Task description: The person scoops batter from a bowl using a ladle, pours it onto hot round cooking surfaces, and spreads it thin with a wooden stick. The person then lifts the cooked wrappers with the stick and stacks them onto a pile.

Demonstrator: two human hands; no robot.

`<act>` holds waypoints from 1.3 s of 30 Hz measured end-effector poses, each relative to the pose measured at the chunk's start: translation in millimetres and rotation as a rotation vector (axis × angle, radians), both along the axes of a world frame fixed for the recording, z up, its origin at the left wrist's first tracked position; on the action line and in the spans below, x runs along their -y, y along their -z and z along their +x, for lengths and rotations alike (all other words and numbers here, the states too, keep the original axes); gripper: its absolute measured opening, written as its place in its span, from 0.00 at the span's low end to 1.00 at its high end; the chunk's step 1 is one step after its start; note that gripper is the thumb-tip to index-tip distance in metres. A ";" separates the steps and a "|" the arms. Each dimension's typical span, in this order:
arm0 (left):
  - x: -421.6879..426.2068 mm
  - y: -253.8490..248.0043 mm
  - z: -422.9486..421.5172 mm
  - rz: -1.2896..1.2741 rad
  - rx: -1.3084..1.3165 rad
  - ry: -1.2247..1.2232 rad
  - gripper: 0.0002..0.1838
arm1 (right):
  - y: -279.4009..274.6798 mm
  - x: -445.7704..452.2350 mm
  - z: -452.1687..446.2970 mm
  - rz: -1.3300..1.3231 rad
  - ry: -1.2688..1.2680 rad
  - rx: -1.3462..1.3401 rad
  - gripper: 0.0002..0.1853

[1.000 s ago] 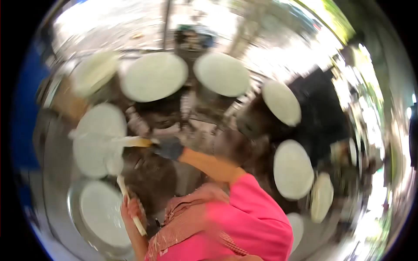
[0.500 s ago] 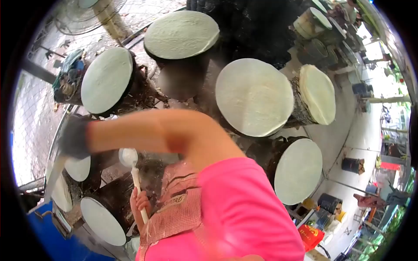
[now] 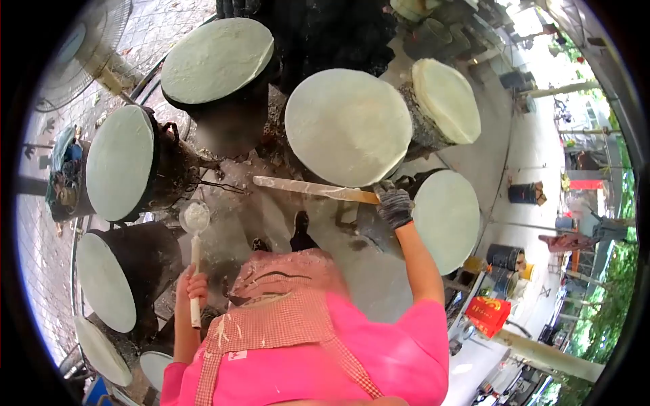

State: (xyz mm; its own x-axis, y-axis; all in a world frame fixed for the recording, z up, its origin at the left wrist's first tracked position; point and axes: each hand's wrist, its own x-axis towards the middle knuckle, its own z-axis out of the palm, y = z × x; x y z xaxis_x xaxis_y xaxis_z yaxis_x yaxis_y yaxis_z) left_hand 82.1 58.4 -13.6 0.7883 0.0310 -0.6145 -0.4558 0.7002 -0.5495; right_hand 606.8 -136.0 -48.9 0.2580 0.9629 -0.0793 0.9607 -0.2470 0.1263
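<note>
Nearest us, below the fingers, lies our checked apron [image 3: 277, 318]. Our bare left hand [image 3: 193, 287] is clenched round the handle of a ladle [image 3: 196, 218], its whitened bowl beyond the fingertips. Our gloved right hand [image 3: 394, 205] grasps a long flat stick [image 3: 308, 188], whose free end points leftward over the floor [image 3: 376, 294]. We judge the step in hand to be carrying both tools between the round tops; any move of the stick calls for a level blade and clearance at the rims.

Just beyond the right fingers we find a large pale disc [image 3: 349, 127]; whether the stick touches its rim, we cannot tell. Just right of those fingers is a second disc [image 3: 447, 223], smooth and pale. Left of the left fingers, a third disc [image 3: 107, 281] tops a dark drum [image 3: 152, 260]. Farther out, we note a fan [image 3: 84, 54] beyond the left fingers, a red bag [image 3: 487, 314] right of the right forearm, and greenery [image 3: 609, 325] outermost.
</note>
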 end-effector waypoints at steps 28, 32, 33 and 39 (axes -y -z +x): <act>109.9 -42.0 121.5 0.067 0.023 -0.521 0.21 | -211.9 -284.9 351.8 0.756 0.140 -0.364 0.16; 90.7 -38.5 133.2 0.072 0.037 -0.438 0.21 | -215.9 -203.4 410.8 1.068 0.676 -0.511 0.09; 86.8 -40.2 139.3 0.076 0.037 -0.427 0.21 | -183.2 -175.3 448.6 1.117 0.681 -0.504 0.08; 69.3 -26.4 153.8 0.082 -0.004 -0.317 0.21 | -92.0 -36.6 462.8 1.446 1.402 -1.212 0.11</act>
State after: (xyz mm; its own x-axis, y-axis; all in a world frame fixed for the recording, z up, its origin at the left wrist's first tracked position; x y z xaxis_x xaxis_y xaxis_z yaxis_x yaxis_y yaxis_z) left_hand 235.9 -10.8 12.8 0.7291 0.3240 -0.6028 -0.6602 0.5650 -0.4949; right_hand 1069.5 -99.4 43.1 0.9339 -0.1351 -0.3310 -0.3269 0.0518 -0.9436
